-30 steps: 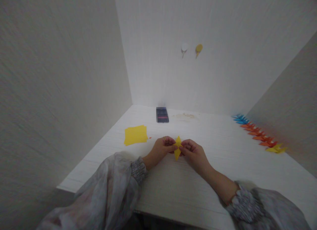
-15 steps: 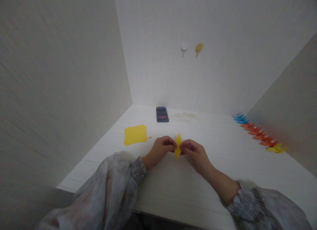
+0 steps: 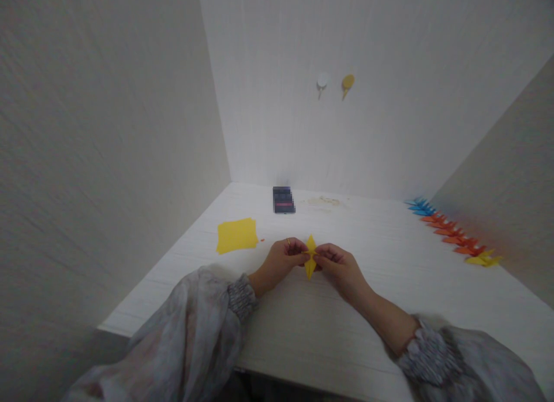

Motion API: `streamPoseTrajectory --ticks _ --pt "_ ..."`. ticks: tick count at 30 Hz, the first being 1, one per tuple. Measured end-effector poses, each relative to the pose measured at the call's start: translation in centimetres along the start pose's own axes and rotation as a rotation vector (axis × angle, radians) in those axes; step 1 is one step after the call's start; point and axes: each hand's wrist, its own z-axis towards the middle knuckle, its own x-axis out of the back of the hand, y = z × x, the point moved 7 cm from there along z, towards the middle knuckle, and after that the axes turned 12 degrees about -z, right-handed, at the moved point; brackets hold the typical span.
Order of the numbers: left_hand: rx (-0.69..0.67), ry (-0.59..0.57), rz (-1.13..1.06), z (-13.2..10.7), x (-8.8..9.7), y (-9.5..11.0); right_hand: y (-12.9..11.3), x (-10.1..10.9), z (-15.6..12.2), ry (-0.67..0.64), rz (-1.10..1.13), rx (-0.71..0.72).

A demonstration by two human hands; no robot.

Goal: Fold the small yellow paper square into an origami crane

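A folded piece of yellow origami paper (image 3: 310, 268), narrow and pointed at top and bottom, is held between both hands just above the table. My left hand (image 3: 283, 260), with a ring on one finger, pinches its left side. From the right, my right hand (image 3: 340, 266) pinches the opposite side with thumb and fingers. The fingertips cover part of the paper's middle. To the left of my left hand lies a stack of yellow paper sheets (image 3: 236, 235), with a tiny orange scrap (image 3: 262, 240) beside it.
A row of folded paper cranes (image 3: 454, 235) in blue, orange, red and yellow lines the right side of the white table (image 3: 294, 332). Toward the back wall lies a dark, pixelated flat object (image 3: 283, 200). Two hooks, one white (image 3: 322, 83) and one yellow (image 3: 348, 83), are on the wall.
The yellow folded paper has tilted slightly, its upper tip a little lower and further left. Both hands keep their pinch and have barely shifted.
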Motion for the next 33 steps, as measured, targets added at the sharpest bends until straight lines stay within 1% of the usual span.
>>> streamPoseTrajectory --ticks 4,8,17,22,26,33 --pt "0.011 -0.003 0.011 -0.1 -0.2 0.0 0.0 -0.1 -0.1 -0.014 -0.009 0.005" --pt "0.024 0.004 -0.015 -0.3 -0.2 0.1 0.0 0.3 -0.1 0.013 -0.015 0.023" --pt "0.025 -0.008 -0.143 -0.4 -0.3 0.4 -0.4 0.8 -0.2 0.038 0.01 0.073" --pt "-0.006 -0.028 -0.138 -0.5 -0.3 0.7 -0.6 0.9 -0.2 0.039 -0.028 0.112" --pt "-0.037 -0.066 -0.173 -0.5 -0.5 0.9 -0.9 1.1 -0.2 0.05 -0.06 0.155" --pt "-0.003 -0.05 -0.185 -0.5 -0.4 0.6 -1.3 1.0 -0.3 0.013 -0.068 0.185"
